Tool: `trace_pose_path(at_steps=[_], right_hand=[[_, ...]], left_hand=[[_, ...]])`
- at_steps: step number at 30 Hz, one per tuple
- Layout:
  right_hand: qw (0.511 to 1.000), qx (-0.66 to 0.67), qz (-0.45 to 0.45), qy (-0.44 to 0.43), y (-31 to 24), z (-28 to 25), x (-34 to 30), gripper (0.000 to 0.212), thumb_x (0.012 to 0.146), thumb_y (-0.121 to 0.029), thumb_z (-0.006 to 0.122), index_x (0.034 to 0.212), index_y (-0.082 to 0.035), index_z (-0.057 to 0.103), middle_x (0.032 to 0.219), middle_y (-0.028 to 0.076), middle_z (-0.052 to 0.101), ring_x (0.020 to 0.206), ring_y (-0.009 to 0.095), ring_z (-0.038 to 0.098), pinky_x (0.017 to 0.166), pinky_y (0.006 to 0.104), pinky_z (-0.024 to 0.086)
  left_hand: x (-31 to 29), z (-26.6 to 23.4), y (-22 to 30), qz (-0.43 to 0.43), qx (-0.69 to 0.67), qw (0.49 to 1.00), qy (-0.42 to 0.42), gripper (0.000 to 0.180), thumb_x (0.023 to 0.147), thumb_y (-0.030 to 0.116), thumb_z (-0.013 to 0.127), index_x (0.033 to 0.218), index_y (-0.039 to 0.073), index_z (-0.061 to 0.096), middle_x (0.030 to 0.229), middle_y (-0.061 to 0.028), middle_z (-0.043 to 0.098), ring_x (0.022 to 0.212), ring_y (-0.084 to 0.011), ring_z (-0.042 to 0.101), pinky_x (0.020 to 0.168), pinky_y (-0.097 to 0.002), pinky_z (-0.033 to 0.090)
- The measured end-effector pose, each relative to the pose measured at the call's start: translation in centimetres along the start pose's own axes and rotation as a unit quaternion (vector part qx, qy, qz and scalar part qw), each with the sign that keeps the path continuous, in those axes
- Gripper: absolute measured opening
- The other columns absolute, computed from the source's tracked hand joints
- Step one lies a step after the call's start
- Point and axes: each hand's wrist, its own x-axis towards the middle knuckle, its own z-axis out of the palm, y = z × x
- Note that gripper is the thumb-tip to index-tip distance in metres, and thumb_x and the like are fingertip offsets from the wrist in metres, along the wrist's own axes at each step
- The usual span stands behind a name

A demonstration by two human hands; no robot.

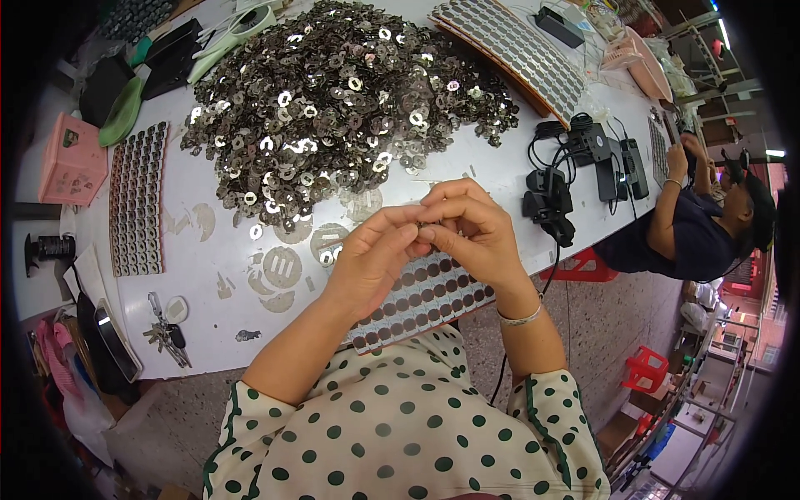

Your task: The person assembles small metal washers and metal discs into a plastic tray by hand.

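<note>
1. While both hands meet over the bench (187, 271), a small dark piece (422, 225) sits between their fingertips, mostly hidden by them.
2. The left hand (368, 262) has its thumb and forefinger together, clamped on the small dark piece from the left side.
3. The right hand (479, 237) pinches the same piece from the right, thumb against forefinger, its other fingers curled above; a bracelet (521, 317) circles that wrist.
4. Just below the hands, a board of dark round discs (425, 292) lies in rows along the near edge of the bench.
5. Beyond the hands spreads a large heap of shiny metal rings (333, 108).
6. Left of the heap lies another filled board (138, 200), near a pink box (73, 162) and a green dish (122, 112).
7. Toward the near left corner are a bunch of keys (167, 333) and a phone (117, 343).
8. At the far right, a gridded panel (521, 58) lies beside the heap; nearer, black cables and adapters (548, 204) are bunched together.
9. Farther right, a co-worker (687, 221) in dark clothing sits at the bench; a red stool (646, 368) stands on the floor (558, 321).
</note>
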Motion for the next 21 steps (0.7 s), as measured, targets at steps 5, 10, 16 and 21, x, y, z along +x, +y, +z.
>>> trace_pose_path(at_steps=[5,10,16,21], right_hand=[[1.000,0.009,-0.016,0.013,0.5,0.0,-0.8,0.016,0.085,0.006,0.074,0.099,0.001,0.070,0.111,0.008,0.061,0.075,0.004,0.056,0.061,0.0177,0.044],[0.924,0.344,0.153,0.065,1.1,-0.6,-1.7,0.011,0.090,0.001,0.069,0.099,0.000,0.064,0.101,0.009,0.064,0.064,0.004,0.053,0.048,0.0191,0.043],[0.893,0.370,0.199,0.160,0.4,-1.7,-1.9,0.013,0.093,-0.001,0.066,0.105,-0.002,0.062,0.087,0.006,0.067,0.052,0.004,0.045,0.041,0.0185,0.038],[0.961,0.087,0.220,0.141,0.7,-5.6,-3.0,0.010,0.092,-0.003,0.069,0.101,-0.001,0.066,0.078,0.000,0.064,0.054,0.003,0.052,0.044,0.0184,0.043]], left_hand=[[0.0,-0.5,-0.4,-0.010,-0.065,0.998,-0.012,0.015,0.104,0.012,0.056,0.116,0.005,0.060,0.115,-0.0064,0.064,0.103,-0.0144,0.062,0.095,-0.0336,0.051],[-0.1,-0.7,-0.6,-0.024,-0.042,0.999,-0.002,0.009,0.105,0.013,0.056,0.110,0.007,0.059,0.112,-0.0059,0.063,0.098,-0.0141,0.063,0.089,-0.0309,0.054],[-0.1,0.3,-0.9,0.009,-0.003,0.999,0.041,0.010,0.105,0.012,0.057,0.112,0.006,0.058,0.113,-0.0068,0.064,0.098,-0.0140,0.064,0.085,-0.0278,0.055],[-0.8,0.8,-1.7,0.153,0.519,0.840,-0.050,0.025,0.093,0.008,0.069,0.117,0.004,0.062,0.118,-0.0105,0.065,0.105,-0.0230,0.063,0.092,-0.0369,0.051]])
